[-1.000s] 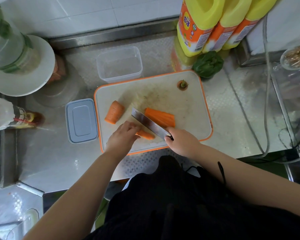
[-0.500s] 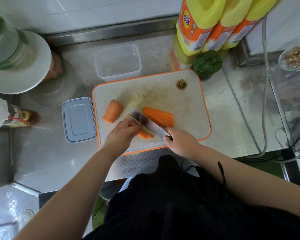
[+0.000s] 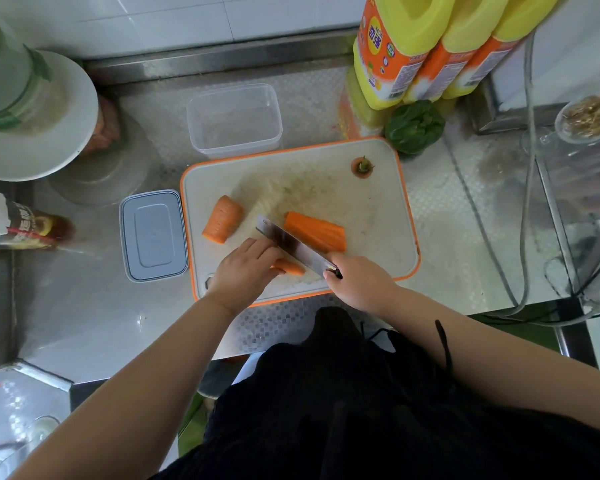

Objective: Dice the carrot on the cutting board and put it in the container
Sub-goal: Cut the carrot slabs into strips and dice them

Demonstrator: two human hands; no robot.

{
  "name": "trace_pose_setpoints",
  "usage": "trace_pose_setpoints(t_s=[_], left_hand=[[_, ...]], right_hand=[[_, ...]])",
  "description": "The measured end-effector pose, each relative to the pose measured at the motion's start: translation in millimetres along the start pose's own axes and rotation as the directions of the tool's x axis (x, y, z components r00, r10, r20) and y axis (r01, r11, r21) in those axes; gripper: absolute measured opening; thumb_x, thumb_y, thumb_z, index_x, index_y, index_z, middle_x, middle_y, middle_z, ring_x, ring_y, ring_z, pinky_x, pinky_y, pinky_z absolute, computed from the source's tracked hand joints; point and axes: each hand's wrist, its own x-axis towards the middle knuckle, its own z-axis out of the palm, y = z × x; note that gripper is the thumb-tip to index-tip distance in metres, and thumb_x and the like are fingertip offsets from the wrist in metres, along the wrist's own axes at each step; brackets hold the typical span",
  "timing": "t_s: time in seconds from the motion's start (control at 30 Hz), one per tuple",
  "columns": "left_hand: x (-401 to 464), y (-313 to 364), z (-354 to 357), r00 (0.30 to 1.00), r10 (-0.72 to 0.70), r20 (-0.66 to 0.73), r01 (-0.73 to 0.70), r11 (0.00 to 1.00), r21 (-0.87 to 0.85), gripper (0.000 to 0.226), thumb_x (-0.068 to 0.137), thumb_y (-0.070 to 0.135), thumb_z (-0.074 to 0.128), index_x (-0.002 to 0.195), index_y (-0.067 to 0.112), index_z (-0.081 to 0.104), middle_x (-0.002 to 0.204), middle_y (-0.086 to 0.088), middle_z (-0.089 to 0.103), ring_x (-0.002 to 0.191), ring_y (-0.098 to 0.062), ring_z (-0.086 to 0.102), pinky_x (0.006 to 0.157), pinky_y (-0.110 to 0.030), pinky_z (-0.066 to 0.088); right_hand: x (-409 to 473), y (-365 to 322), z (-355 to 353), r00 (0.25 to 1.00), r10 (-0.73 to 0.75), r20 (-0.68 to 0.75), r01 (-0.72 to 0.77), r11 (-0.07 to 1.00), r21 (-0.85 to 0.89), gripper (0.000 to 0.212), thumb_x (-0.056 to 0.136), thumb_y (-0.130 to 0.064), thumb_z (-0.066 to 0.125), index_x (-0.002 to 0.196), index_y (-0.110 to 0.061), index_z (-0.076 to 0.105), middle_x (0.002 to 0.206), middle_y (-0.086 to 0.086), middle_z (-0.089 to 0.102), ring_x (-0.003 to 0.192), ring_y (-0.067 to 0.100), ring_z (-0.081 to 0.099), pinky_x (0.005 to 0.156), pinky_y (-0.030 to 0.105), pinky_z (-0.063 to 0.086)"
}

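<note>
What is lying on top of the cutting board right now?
On the cutting board: a carrot chunk, a halved piece, the stem end, and a thin piece under the left hand, beside the knife. The hand covers most of it.

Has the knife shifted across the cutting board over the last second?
No. The knife tip lies in the same spot on the cutting board, between the stubby carrot chunk and the long carrot piece.

3 yellow bottles (image 3: 440,46) stand at the counter's back, a green vegetable (image 3: 414,126) just before them. A grey lid (image 3: 153,235) lies flat beside a white plate (image 3: 49,133).
</note>
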Motion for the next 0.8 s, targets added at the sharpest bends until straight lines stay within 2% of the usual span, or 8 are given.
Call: trace_pose_setpoints(t_s=[0.1, 0.17, 0.23, 0.4, 0.5, 0.57, 0.67, 0.8], left_hand=[[-6.2, 6.2, 3.3, 0.994, -0.029, -0.105, 0.032, 0.999, 0.026, 0.015, 0.085, 0.026, 0.069, 0.092, 0.013, 0.07, 0.096, -0.005, 0.063, 0.086, -0.024, 0.06, 0.066, -0.033, 0.054], [-9.3, 9.4, 7.3, 0.99, -0.049, -0.129, 0.057, 0.997, 0.059, 0.022, 0.091, 0.032, 0.058, 0.09, 0.013, 0.069, 0.096, -0.004, 0.063, 0.087, -0.024, 0.057, 0.065, -0.034, 0.054], [-10.6, 10.7, 11.1, 0.987, -0.077, -0.138, 0.087, 0.994, 0.064, 0.024, 0.092, 0.033, 0.054, 0.088, 0.014, 0.069, 0.095, -0.004, 0.062, 0.086, -0.023, 0.054, 0.06, -0.035, 0.053], [-8.5, 10.6, 15.9, 0.985, -0.086, -0.146, 0.088, 0.996, 0.007, 0.013, 0.091, 0.023, 0.062, 0.092, 0.013, 0.071, 0.096, -0.004, 0.063, 0.085, -0.022, 0.059, 0.061, -0.037, 0.055], [-7.3, 5.9, 19.2, 0.982, -0.024, -0.187, 0.026, 1.0, 0.012, 0.007, 0.091, 0.016, 0.067, 0.095, 0.012, 0.072, 0.098, -0.005, 0.066, 0.089, -0.024, 0.061, 0.071, -0.037, 0.055], [-8.2, 4.9, 20.1, 0.975, 0.004, -0.222, 0.006, 0.999, 0.044, 0.012, 0.085, 0.009, 0.072, 0.096, 0.014, 0.072, 0.101, -0.004, 0.065, 0.095, -0.024, 0.058, 0.077, -0.036, 0.053], [-9.4, 7.9, 17.0, 0.968, 0.007, -0.25, -0.003, 1.0, 0.016, 0.018, 0.081, 0.005, 0.065, 0.096, 0.014, 0.073, 0.1, -0.002, 0.059, 0.091, -0.021, 0.052, 0.073, -0.032, 0.048], [-10.0, 6.0, 13.9, 0.968, 0.019, -0.25, -0.029, 0.999, -0.036, 0.023, 0.084, -0.002, 0.057, 0.096, 0.009, 0.074, 0.099, -0.004, 0.062, 0.088, -0.02, 0.054, 0.067, -0.032, 0.051]], right_hand=[[0.1, -1.2, -1.7, 1.0, -0.009, 0.028, 0.01, 0.999, -0.032, 0.02, 0.098, -0.027, 0.043, 0.085, -0.012, 0.047, 0.062, -0.001, 0.045, 0.057, 0.017, 0.044, 0.054, 0.032, 0.034], [-0.6, -2.0, -1.1, 0.999, -0.007, 0.041, 0.009, 0.999, -0.035, 0.021, 0.097, -0.028, 0.042, 0.086, -0.011, 0.049, 0.063, 0.0, 0.047, 0.058, 0.018, 0.047, 0.054, 0.034, 0.035], [-2.3, -2.3, 0.6, 0.999, -0.006, 0.039, 0.007, 0.999, -0.036, 0.022, 0.097, -0.028, 0.043, 0.088, -0.009, 0.051, 0.065, 0.003, 0.051, 0.059, 0.019, 0.048, 0.053, 0.033, 0.034], [-4.8, -3.4, 0.5, 1.0, -0.007, 0.007, 0.007, 0.999, -0.05, 0.026, 0.099, -0.032, 0.041, 0.086, -0.011, 0.049, 0.061, -0.002, 0.046, 0.055, 0.015, 0.044, 0.048, 0.03, 0.028], [-5.4, -5.2, 1.4, 1.0, -0.007, 0.0, 0.007, 0.996, -0.093, 0.025, 0.101, -0.034, 0.038, 0.086, -0.015, 0.045, 0.063, -0.003, 0.046, 0.061, 0.021, 0.05, 0.052, 0.032, 0.032], [-5.9, -6.5, 4.2, 1.0, 0.006, 0.003, -0.006, 0.993, -0.115, 0.026, 0.101, -0.035, 0.036, 0.089, -0.015, 0.047, 0.067, -0.002, 0.049, 0.067, 0.024, 0.053, 0.056, 0.033, 0.038], [-5.7, -7.4, 7.2, 1.0, 0.017, -0.002, -0.017, 0.99, -0.138, 0.029, 0.101, -0.036, 0.036, 0.098, -0.012, 0.051, 0.07, 0.0, 0.05, 0.068, 0.024, 0.053, 0.06, 0.034, 0.042], [-5.5, -8.0, 6.2, 1.0, 0.017, -0.002, -0.017, 0.992, -0.128, 0.027, 0.101, -0.036, 0.036, 0.098, -0.013, 0.05, 0.069, -0.001, 0.048, 0.066, 0.023, 0.05, 0.059, 0.034, 0.042]])
